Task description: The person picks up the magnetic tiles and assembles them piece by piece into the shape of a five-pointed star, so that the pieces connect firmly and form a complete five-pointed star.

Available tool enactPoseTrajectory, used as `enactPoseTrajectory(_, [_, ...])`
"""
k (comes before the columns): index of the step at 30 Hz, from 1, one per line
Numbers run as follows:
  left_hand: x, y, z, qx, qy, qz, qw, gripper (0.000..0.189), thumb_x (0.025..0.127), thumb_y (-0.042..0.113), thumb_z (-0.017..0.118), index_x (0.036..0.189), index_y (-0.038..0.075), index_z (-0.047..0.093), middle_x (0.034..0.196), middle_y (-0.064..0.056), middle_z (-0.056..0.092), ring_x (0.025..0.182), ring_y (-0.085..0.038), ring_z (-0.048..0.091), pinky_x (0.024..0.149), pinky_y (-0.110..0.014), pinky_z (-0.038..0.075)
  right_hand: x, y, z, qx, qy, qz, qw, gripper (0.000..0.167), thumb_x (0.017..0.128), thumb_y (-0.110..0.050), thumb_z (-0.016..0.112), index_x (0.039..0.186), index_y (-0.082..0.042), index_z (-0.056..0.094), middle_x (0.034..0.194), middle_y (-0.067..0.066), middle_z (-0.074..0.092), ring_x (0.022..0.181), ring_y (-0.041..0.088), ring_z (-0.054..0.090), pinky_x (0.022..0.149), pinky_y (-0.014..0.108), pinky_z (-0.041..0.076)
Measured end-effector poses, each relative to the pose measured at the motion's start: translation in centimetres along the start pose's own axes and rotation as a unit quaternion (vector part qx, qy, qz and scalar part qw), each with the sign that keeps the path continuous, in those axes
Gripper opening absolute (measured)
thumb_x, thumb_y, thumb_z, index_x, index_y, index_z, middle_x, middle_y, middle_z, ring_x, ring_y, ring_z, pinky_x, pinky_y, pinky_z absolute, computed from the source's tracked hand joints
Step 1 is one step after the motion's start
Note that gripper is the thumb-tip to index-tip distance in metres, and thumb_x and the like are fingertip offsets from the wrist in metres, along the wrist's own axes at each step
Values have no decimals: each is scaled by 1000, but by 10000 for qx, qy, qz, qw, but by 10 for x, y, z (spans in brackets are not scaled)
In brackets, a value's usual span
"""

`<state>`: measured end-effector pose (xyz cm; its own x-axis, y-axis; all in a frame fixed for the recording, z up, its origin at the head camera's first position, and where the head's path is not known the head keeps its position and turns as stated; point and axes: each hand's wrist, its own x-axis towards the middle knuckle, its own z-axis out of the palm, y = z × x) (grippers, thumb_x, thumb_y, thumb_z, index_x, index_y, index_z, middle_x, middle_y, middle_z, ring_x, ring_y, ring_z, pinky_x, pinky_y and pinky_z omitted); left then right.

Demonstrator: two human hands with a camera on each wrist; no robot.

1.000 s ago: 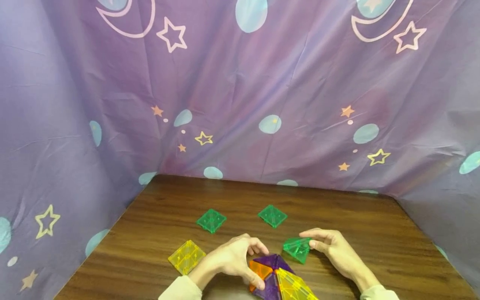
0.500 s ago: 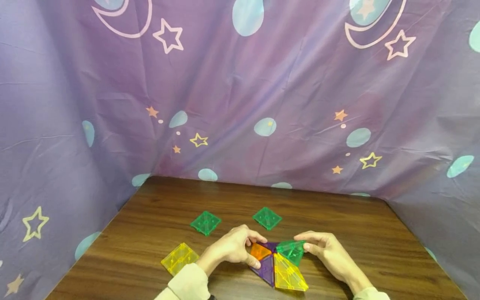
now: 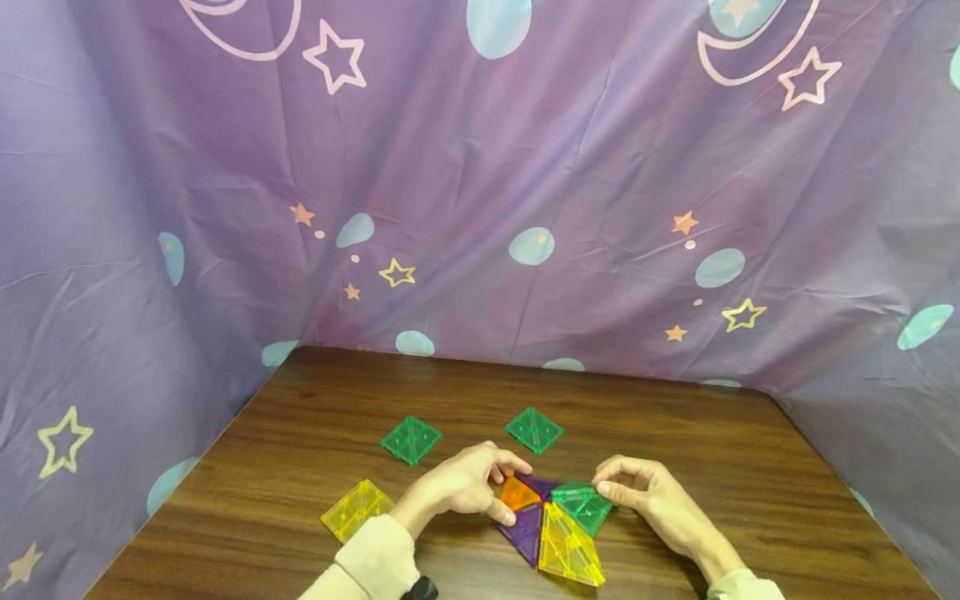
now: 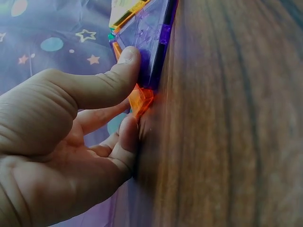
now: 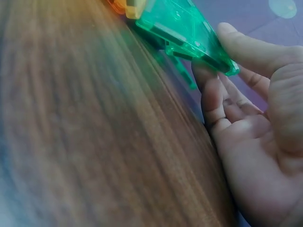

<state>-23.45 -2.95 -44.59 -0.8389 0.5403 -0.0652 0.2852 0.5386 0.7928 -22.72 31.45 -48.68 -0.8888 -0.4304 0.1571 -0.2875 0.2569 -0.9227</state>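
Observation:
A cluster of see-through magnetic tiles lies in the lower middle of the head view, made of purple triangles [image 3: 525,532], an orange tile [image 3: 520,493] and a raised yellow piece [image 3: 570,546]. My left hand [image 3: 467,485] spans its left side, thumb on the near purple triangle [image 4: 150,35] and fingers curled at the far side. On the cluster's right, a green magnetic tile piece [image 3: 581,503] meets the purple and yellow edges. My right hand [image 3: 654,505] pinches its outer corner between thumb and fingers; the right wrist view shows this green piece [image 5: 182,28] tilted above the wood.
Two flat green tiles lie farther back, one at the left [image 3: 411,440] and one nearer the middle [image 3: 534,430]. A yellow square tile [image 3: 356,510] lies beside the left forearm. A patterned purple curtain [image 3: 480,183] borders the wooden table [image 3: 660,417].
My right hand has brought the green piece leftward from apart to against the cluster. The cluster, with my left hand on it, has shifted away from my body.

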Motion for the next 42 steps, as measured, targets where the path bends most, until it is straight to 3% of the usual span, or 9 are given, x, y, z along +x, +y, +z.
enactPoseTrajectory(4, [0,-2,-3,-55,-17,154,9999,61,76,2,101,132,15,80,110,4,63,103,-12,59,88,-26,51,2,0,1,-322,11,-79,9995,9,107,-10,71,111,-13,79,121,15,73,106,20,68,78,32,56])
enactPoseTrajectory(7, [-1,-3,-3,-52,-11,234,9997,59,76,2,101,130,14,81,108,3,63,100,-10,59,84,-24,51,3,0,2,-322,-102,-174,9993,11,109,-9,68,111,-13,79,121,16,73,114,22,67,95,33,53])
enactPoseTrajectory(14, [-2,-5,-1,-410,-175,221,9988,57,77,-6,98,128,14,82,109,0,62,88,-12,59,78,-22,51,2,3,-3,617,96,-348,9974,35,119,-11,46,137,16,62,136,24,67,120,19,66,103,27,57])
enactPoseTrajectory(17, [-2,-5,-3,-476,-258,177,9984,57,78,-7,97,128,15,82,112,1,62,89,-12,58,79,-23,51,8,7,-6,906,292,-390,9947,39,120,-11,45,143,20,55,142,23,66,121,19,66,102,28,59])
enactPoseTrajectory(26, [-2,-10,-7,-558,-418,171,9974,57,79,-8,95,129,18,83,115,4,62,91,-14,60,81,-24,53,37,16,-9,-112,1016,-428,9938,37,115,-14,62,143,11,64,146,25,67,122,18,72,98,25,61])
enactPoseTrajectory(31, [-1,-12,-7,-502,-595,298,9965,58,79,-8,95,129,17,83,115,4,63,91,-11,60,82,-22,54,41,22,-6,-261,1047,-534,9927,37,111,-6,66,145,10,64,141,31,69,120,19,74,96,23,60])
enactPoseTrajectory(35, [0,-10,-15,-807,-833,269,9929,56,85,-7,92,136,11,79,123,-2,67,102,-16,63,90,-26,55,42,23,-4,-741,1015,-513,9907,40,109,-9,71,147,2,66,143,27,69,124,26,72,99,22,57])
enactPoseTrajectory(38, [3,-6,-23,-630,-574,361,9957,45,95,5,88,139,9,75,130,-8,71,115,-25,67,99,-32,56,44,22,-3,-1040,943,-382,9894,42,109,-14,73,149,-3,66,145,20,71,128,32,69,102,23,56])
enactPoseTrajectory(42, [16,-2,-25,71,270,698,9972,38,103,22,82,138,9,74,141,-12,66,129,-36,65,107,-44,58,47,19,-4,-1098,940,-275,9891,44,107,-13,74,149,-4,66,145,18,71,128,37,68,102,25,57])
